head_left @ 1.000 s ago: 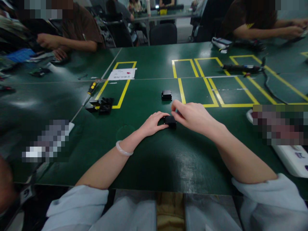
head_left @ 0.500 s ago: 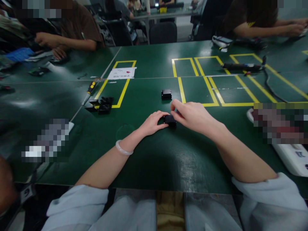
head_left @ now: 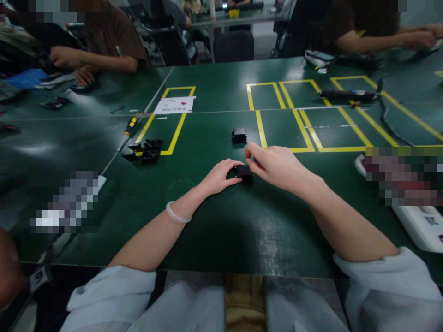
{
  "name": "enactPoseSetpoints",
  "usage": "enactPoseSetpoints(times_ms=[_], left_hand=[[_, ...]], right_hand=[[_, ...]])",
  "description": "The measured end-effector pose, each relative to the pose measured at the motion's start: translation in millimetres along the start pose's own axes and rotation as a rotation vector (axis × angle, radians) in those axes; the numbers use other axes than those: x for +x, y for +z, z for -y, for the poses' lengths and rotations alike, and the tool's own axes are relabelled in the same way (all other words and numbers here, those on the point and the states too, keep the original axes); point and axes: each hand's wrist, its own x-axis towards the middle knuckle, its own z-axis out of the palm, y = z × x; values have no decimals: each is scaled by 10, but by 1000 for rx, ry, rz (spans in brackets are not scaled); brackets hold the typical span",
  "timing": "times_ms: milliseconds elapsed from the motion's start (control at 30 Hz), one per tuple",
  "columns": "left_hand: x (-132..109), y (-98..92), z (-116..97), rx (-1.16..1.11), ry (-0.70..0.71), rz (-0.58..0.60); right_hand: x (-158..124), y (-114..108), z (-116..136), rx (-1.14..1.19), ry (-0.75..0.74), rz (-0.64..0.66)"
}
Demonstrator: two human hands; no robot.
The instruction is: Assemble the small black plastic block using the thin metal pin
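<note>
Left hand [head_left: 218,177], right hand [head_left: 277,166], gripping small black box [head_left: 244,172] (contents hidden), green table [head_left: 214,221]

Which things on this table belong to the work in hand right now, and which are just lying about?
In hand:
small black block, gripped between left hand and right hand.

Lying about, untouched:
second black block; pile of black parts; screwdriver; white paper; corded tool; white power strip.

Light grey sleeves [head_left: 110,295] bunched above elbows; pale bangle [head_left: 177,213] on left wrist; left hand [head_left: 218,177], right hand [head_left: 277,167] bare.
</note>
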Motion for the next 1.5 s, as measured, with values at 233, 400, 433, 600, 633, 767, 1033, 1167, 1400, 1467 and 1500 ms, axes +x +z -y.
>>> enactPoseSetpoints(times_ms=[233,400,433,600,633,767,1033,1167,1400,1467,1500], left_hand=[[-3,-1,3,-9,4,2],[-2,21,34,-4,11,-15],[-2,21,33,-2,8,-15],[-4,-4,-7,4,-17,12],[-4,-8,-14,3,-21,15],[-3,-7,-14,-3,-18,13],[3,-14,-19,-10,-19,16],[2,-21,-32,-18,-10,11],[2,-16,-11,2,-30,16],[1,-22,-20,-6,-29,20],[1,-25,-25,-11,-26,20]], right_hand=[[-8,-35,6,16,9,20],[6,-28,0,-64,35,47],[8,-24,-5,-82,43,47],[0,-28,-34,-102,34,19],[-4,-33,-37,-101,33,15],[-15,-44,-38,-87,30,12],[0,-33,-37,-124,53,32],[-22,-53,-29,-110,33,34],[-24,-73,-2,-140,39,49],[-23,-69,-3,-163,46,54],[-24,-66,-5,-163,42,49]])
